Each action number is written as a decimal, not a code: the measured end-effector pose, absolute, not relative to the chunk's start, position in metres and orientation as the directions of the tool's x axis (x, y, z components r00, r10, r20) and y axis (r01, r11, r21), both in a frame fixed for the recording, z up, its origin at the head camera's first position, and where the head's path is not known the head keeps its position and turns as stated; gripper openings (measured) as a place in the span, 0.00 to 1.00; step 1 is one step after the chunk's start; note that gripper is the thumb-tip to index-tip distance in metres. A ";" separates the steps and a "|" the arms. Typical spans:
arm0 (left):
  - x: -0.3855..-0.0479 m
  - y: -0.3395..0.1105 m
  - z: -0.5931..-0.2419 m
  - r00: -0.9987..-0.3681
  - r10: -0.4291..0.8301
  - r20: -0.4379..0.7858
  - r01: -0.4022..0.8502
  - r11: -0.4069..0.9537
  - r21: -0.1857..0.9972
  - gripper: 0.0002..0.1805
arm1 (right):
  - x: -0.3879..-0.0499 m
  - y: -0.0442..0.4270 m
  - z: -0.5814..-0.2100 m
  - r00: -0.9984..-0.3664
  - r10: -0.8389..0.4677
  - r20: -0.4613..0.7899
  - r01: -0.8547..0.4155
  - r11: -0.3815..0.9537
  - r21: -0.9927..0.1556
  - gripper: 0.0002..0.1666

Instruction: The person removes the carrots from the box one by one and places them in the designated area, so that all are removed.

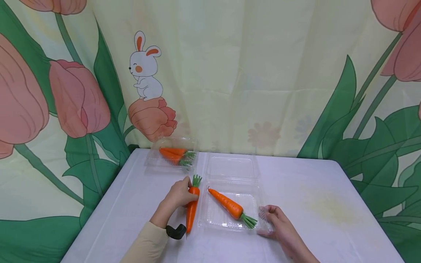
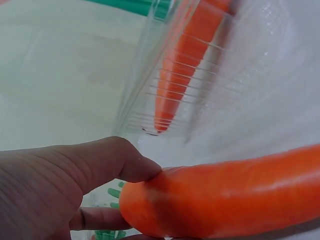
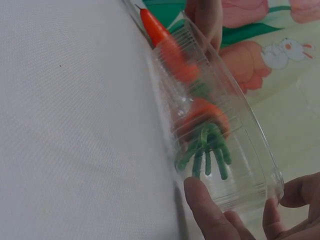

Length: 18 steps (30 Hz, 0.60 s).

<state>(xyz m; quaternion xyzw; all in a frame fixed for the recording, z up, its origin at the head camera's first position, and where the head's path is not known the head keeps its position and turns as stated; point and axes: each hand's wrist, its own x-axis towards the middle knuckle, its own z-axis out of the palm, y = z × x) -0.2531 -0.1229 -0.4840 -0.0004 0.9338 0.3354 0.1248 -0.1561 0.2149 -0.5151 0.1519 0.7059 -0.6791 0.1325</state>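
My left hand (image 1: 177, 196) grips an orange carrot (image 1: 192, 213) near its green-stalked top, thumb on one side and fingers on the other. Its tip points toward me, just left of a clear plastic clamshell box (image 1: 212, 215). That box lies with its lid folded back, and a second carrot (image 1: 230, 205) rests slantwise inside, stalks toward the near right. At the near right corner of the box, my right hand (image 1: 277, 223) pinches the rim. The right wrist view shows the thumb (image 3: 205, 205) low against the clear wall, by the inner carrot's green stalks (image 3: 207, 145).
Behind my left hand, at the table's back left, stands another clear box (image 1: 152, 159) with carrots (image 1: 172, 154) inside. A white cloth covers the table (image 1: 302, 208). A curtain (image 1: 273, 73) printed with tulips and a rabbit hangs behind it.
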 end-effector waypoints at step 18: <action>-0.250 -0.123 -0.481 -0.955 0.041 -0.293 -0.158 0.768 0.621 0.24 | -0.155 0.215 -0.513 -0.918 0.033 -0.396 0.397 0.020 -0.918 0.22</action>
